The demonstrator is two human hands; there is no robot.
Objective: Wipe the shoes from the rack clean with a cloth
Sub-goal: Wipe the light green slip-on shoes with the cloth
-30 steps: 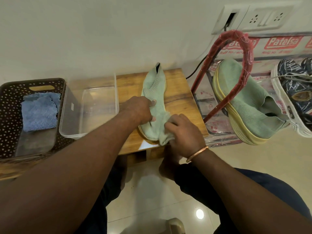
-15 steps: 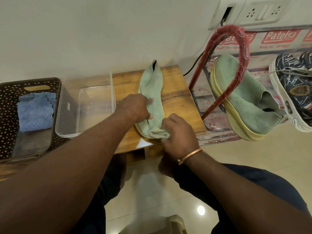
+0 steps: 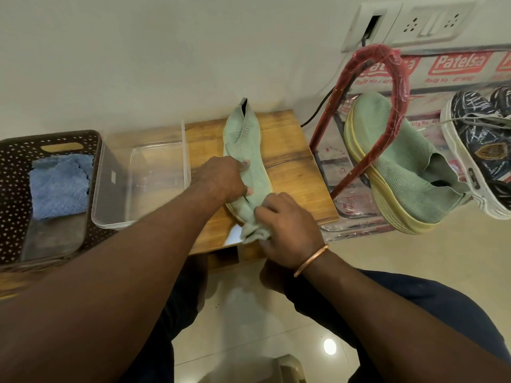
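Lengthwise on the wooden table (image 3: 290,167), the green shoe (image 3: 246,139) is lying with its toe toward the person. The left hand (image 3: 221,178) is gripping its middle, fingers curling over the upper, while the right hand (image 3: 290,225) is clutching a bunched green cloth (image 3: 253,232) against the toe. A clear tub (image 3: 110,175) is sitting just left; a second green shoe (image 3: 401,167) is resting on the red rack (image 3: 398,87) at right.

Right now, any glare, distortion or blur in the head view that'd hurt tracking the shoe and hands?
Head view: small glare spot on the floor, a bright patch on the table front edge by the cloth. Head view: wide-angle bending tilts the rack and wall sockets at right. Head view: shoe, left hand and right hand look sharp.
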